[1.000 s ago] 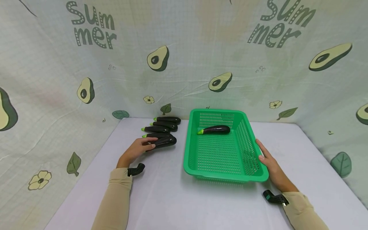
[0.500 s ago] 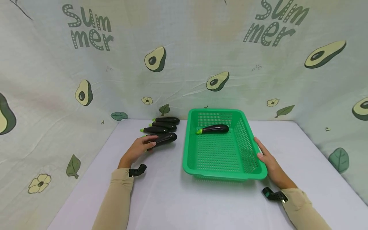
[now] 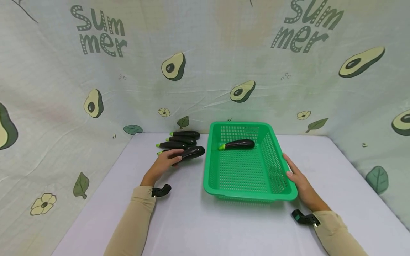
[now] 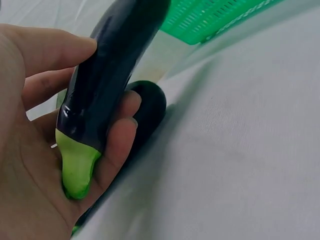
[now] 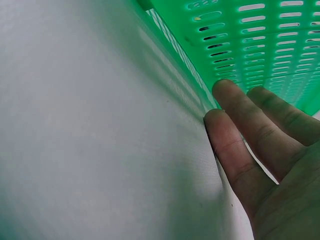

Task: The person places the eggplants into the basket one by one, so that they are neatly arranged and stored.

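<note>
My left hand (image 3: pixel 163 163) holds a dark purple eggplant (image 3: pixel 193 152) with a green stem end, just left of the basket. In the left wrist view the thumb and fingers wrap this eggplant (image 4: pixel 112 75), its green end against the palm. A second eggplant (image 4: pixel 150 102) lies behind the fingers there. My right hand (image 3: pixel 301 181) grips the right side of a green plastic basket (image 3: pixel 209 170), thumb over the rim. In the right wrist view, fingers (image 5: pixel 265 135) of that hand rest along the basket's slotted outer wall (image 5: pixel 200 55).
One eggplant (image 3: pixel 238 144) lies inside the basket toward the back. Several more lie in a row at the back left, among them a front eggplant (image 3: pixel 174 145) and a rear eggplant (image 3: pixel 189 134). A patterned cloth (image 3: pixel 205 53) hangs behind the white table (image 3: pixel 205 227).
My left hand has moved right toward the basket with the eggplant, drawing it away from the row. The right hand and the basket stay in place.
</note>
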`<state>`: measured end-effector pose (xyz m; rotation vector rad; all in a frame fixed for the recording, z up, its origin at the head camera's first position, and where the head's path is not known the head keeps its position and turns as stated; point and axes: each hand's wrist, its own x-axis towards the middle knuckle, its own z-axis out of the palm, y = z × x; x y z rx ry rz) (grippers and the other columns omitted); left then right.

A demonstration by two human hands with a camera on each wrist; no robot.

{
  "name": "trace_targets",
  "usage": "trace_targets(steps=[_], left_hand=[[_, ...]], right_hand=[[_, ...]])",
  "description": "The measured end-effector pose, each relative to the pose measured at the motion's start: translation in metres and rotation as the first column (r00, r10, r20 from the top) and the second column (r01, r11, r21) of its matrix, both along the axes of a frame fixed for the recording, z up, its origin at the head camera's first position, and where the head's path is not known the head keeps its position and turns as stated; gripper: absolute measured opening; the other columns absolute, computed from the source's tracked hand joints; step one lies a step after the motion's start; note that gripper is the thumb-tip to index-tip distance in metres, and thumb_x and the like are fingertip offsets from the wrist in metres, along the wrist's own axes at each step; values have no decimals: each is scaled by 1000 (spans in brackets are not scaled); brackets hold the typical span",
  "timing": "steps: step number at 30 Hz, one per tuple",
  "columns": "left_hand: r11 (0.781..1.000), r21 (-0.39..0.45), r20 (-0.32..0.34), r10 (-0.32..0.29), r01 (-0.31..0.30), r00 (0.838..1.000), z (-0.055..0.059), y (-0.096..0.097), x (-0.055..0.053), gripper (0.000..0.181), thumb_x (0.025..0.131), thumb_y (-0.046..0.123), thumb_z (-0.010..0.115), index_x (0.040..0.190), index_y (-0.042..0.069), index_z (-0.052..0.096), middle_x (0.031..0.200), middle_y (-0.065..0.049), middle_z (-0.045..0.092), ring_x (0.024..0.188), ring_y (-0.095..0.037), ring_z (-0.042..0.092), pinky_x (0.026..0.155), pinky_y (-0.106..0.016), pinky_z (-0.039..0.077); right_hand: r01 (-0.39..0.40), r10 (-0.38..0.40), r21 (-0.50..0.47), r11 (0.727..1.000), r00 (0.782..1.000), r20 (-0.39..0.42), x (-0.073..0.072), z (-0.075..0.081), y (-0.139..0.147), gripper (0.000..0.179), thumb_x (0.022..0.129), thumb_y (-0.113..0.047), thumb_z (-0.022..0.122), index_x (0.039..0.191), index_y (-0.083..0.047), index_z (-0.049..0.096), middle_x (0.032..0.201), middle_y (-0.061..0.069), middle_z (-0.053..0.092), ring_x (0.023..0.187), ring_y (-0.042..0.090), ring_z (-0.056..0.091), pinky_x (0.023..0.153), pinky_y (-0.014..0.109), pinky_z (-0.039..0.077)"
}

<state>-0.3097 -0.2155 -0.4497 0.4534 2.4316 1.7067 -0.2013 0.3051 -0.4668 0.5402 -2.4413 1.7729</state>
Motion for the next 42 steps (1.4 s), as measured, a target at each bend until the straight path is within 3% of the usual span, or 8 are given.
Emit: trace_targets(steps=[6, 10, 19, 28, 36, 38, 42], left_hand=[[1000, -2, -6, -11, 11, 1000, 3, 5, 0, 46, 98, 26, 68, 140, 8, 59, 138, -15, 55, 112, -29, 54, 89, -45, 54], [1000, -16, -6, -12, 12, 1000, 6, 9, 0, 45, 98, 30, 69, 138, 12, 61, 137, -13, 56, 111, -29, 56, 91, -47, 54], [998, -60, -44, -27, 24, 999, 11, 16, -1, 42, 99, 29, 68, 137, 14, 62, 137, -9, 56, 112, -26, 58, 91, -40, 54], [994, -106, -85, 17, -26, 996, 24, 21, -3, 41, 99, 24, 66, 138, 11, 61, 134, -11, 58, 114, -26, 58, 91, -39, 54], [981, -147, -94, 113, -126, 989, 36, 21, -11, 40, 101, 21, 64, 139, 10, 59, 134, -13, 58, 112, -27, 61, 88, -36, 55], [977, -164, -100, 119, -135, 988, 38, 22, -13, 41, 101, 21, 63, 139, 10, 59, 135, -14, 58, 112, -27, 61, 88, -36, 55], [971, -190, -116, 126, -147, 985, 44, 25, -16, 41, 101, 23, 63, 140, 10, 58, 135, -13, 59, 112, -27, 62, 88, -37, 55]], right_hand=[[-4, 5, 4, 1000, 1000, -6, -1, 0, 0, 58, 109, -21, 31, 163, -27, 11, 167, 2, 4, 142, 0, 13, 99, 9, 19], [-4, 4, 7, 1000, 1000, -15, -1, 1, 0, 58, 109, -21, 31, 163, -27, 11, 168, 4, 4, 143, 1, 12, 100, 10, 18], [-8, 8, 0, 1000, 1000, -4, 3, 2, 0, 59, 109, -21, 31, 163, -26, 10, 167, 9, 2, 141, 0, 14, 99, 9, 19], [-14, 14, -9, 1000, 1000, 17, 1, 4, -2, 59, 109, -23, 32, 163, -28, 9, 167, 8, 0, 141, 0, 12, 100, 10, 19], [-5, 5, -8, 1000, 999, 40, 2, 8, -3, 59, 109, -24, 32, 163, -29, 8, 168, 4, -1, 147, 12, 5, 113, 32, 10], [-5, 5, -13, 1000, 999, 44, 2, 7, -3, 60, 109, -24, 32, 163, -29, 8, 168, 5, -1, 147, 13, 5, 113, 33, 10], [-5, 6, -19, 1000, 998, 59, 2, 6, -4, 60, 108, -25, 32, 163, -30, 7, 168, 7, -1, 147, 14, 6, 107, 23, 15]])
